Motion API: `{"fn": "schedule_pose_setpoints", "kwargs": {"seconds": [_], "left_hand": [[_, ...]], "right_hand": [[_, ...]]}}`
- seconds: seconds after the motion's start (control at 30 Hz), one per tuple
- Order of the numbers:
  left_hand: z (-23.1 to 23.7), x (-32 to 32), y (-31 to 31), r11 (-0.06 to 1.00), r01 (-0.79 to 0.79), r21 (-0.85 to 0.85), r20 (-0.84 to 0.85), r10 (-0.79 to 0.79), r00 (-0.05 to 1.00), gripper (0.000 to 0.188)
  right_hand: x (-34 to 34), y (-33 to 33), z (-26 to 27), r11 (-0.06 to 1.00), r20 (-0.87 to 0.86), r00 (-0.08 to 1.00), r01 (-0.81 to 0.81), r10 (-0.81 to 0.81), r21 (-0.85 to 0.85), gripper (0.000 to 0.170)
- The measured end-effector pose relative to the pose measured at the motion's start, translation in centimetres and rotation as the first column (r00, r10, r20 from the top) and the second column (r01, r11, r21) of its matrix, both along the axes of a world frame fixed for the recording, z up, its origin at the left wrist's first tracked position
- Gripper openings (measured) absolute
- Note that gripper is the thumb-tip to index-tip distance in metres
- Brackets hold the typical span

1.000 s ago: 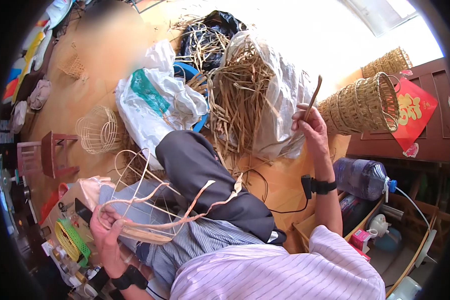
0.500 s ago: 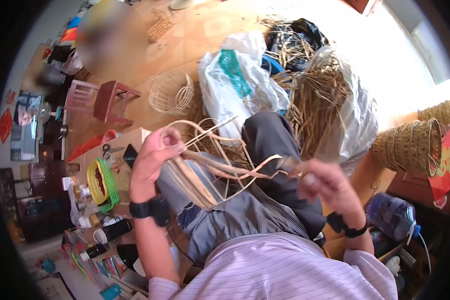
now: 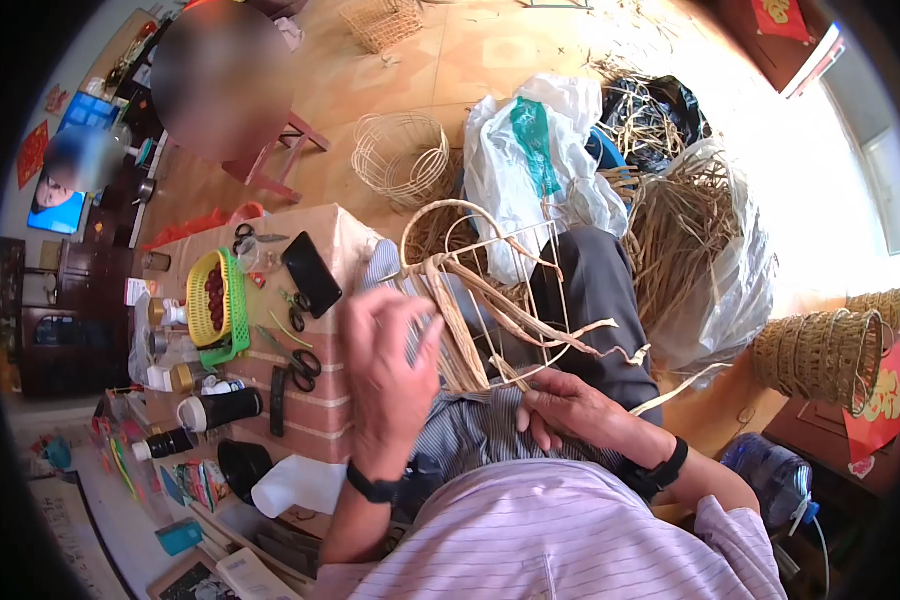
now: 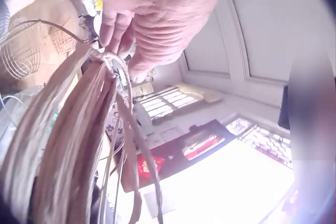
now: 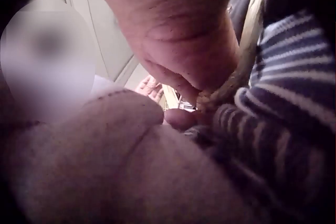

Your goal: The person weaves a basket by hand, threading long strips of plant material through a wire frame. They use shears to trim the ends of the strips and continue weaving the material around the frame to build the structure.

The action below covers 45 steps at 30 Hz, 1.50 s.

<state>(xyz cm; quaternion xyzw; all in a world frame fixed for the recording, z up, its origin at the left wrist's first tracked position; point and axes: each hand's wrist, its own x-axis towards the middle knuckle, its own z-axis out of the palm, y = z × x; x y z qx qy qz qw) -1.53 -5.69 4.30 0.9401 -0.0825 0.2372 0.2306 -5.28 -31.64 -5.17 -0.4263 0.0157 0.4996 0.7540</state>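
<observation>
A part-woven basket frame [image 3: 515, 270] of thin rods lies over the person's lap, with flat tan dried strips [image 3: 457, 325] wound along its left side. My left hand [image 3: 395, 365] is beside that wound side, its fingers loosely bent. In the left wrist view, its fingertips [image 4: 137, 71] come close to the top of the wrapped strips. At the frame's lower edge my right hand [image 3: 575, 408] pinches a plant strip [image 3: 680, 390], whose loose tail sticks out to the right. The right wrist view shows this strip [image 5: 252, 29] running down into the fingers.
Beyond the knees stand a white bag [image 3: 500, 180] and a clear sack of dried strips [image 3: 685, 230]. An open wire-like frame [image 3: 395, 160] is on the floor. Finished baskets [image 3: 810, 345] stand at right. On the left table are scissors [image 3: 305, 372], a phone [image 3: 310, 275] and a yellow basket [image 3: 202, 300].
My right hand has come down from its raised position to the frame's lower edge. The left hand has let go of the frame's upper left side and moved lower. The head view has swung left.
</observation>
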Motion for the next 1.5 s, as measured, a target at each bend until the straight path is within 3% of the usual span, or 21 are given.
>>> {"fn": "schedule_pose_setpoints", "kwargs": {"seconds": [0.07, 0.23, 0.33, 0.4, 0.53, 0.63, 0.7, 0.73, 0.77, 0.8, 0.9, 0.93, 1.1, 1.17, 1.33, 1.5], "left_hand": [[-0.7, -2.9, -0.5, 0.995, 0.079, -0.056, -0.170, -0.087, 0.982, 0.030], [-2.0, -4.8, -2.0, 0.984, 0.178, 0.015, -0.324, -0.164, 0.932, 0.045], [-2.1, -4.6, -2.1, 0.985, 0.171, 0.006, -0.406, -0.154, 0.901, 0.037], [-3.2, -4.6, -1.8, 0.988, 0.145, -0.058, -0.382, -0.156, 0.911, 0.034], [-3.2, -4.7, -2.1, 0.986, 0.083, -0.148, -0.381, -0.134, 0.915, 0.031], [-2.6, -4.7, -1.8, 0.983, 0.115, -0.142, -0.413, -0.165, 0.896, 0.026], [-4.4, -5.1, -1.9, 0.979, 0.204, -0.012, -0.384, -0.193, 0.903, 0.025], [-4.9, -5.1, -1.8, 0.969, 0.233, 0.079, -0.362, -0.190, 0.913, 0.025], [-2.7, -5.1, -2.9, 0.992, 0.125, -0.002, -0.421, -0.115, 0.900, 0.027], [-4.3, -5.3, -2.6, 0.990, 0.137, -0.010, -0.358, -0.132, 0.924, 0.029], [-4.4, -5.1, -2.6, 0.991, 0.119, -0.068, -0.392, -0.136, 0.910, 0.028], [-4.0, -5.0, -2.8, 0.992, 0.113, -0.050, -0.396, -0.124, 0.910, 0.022], [-4.8, -5.1, -3.3, 0.994, 0.109, -0.009, -0.394, -0.104, 0.913, 0.018], [-5.2, -5.2, -3.4, 0.992, 0.121, 0.031, -0.380, -0.100, 0.919, 0.016], [-4.8, -5.1, -2.4, 0.978, 0.170, -0.120, -0.437, -0.206, 0.875, 0.013], [-4.1, -5.6, -1.7, 0.949, 0.313, -0.038, -0.310, -0.309, 0.899, 0.009]], "right_hand": [[-0.2, 0.6, -0.2, 1.000, 0.016, 1.000, -0.006, 0.006, -0.015, 0.023], [-0.8, 0.9, -0.7, 0.997, 0.090, 0.995, 0.039, -0.033, -0.061, 0.022], [-0.4, 1.6, -0.6, 0.995, 0.114, 0.993, 0.051, -0.041, -0.082, 0.023], [-0.4, 1.5, -0.6, 0.991, 0.163, 0.986, 0.042, -0.021, -0.129, 0.023], [-0.4, 1.0, -0.7, 0.990, 0.072, 0.997, -0.016, 0.026, -0.137, 0.028], [-0.5, 0.0, -0.7, 0.983, 0.012, 0.993, -0.112, 0.115, -0.147, 0.031], [-0.4, 0.5, -0.5, 0.989, -0.057, 0.992, -0.120, 0.115, -0.090, 0.029], [-0.1, 0.7, 0.0, 0.968, -0.061, 0.978, -0.207, 0.200, -0.140, 0.029], [0.2, 0.9, 0.5, 0.937, -0.050, 0.954, -0.299, 0.295, -0.181, 0.030], [0.0, 1.0, 0.3, 0.911, 0.019, 0.937, -0.334, 0.349, -0.240, 0.034], [0.8, 1.5, 0.7, 0.951, -0.145, 0.959, -0.264, 0.242, -0.158, 0.027], [0.3, 1.6, 0.0, 0.992, -0.257, 0.960, -0.120, 0.109, -0.028, 0.021], [-0.1, 1.7, -1.3, 0.994, -0.332, 0.943, 0.047, -0.010, 0.103, 0.016], [0.2, 1.9, -2.2, 0.993, -0.314, 0.949, 0.055, -0.019, 0.106, 0.016], [0.5, 2.1, -2.5, 0.991, -0.229, 0.973, 0.042, -0.013, 0.124, 0.018], [0.7, 1.4, -2.1, 0.999, 0.045, 0.998, -0.034, 0.035, -0.021, 0.028]]}}
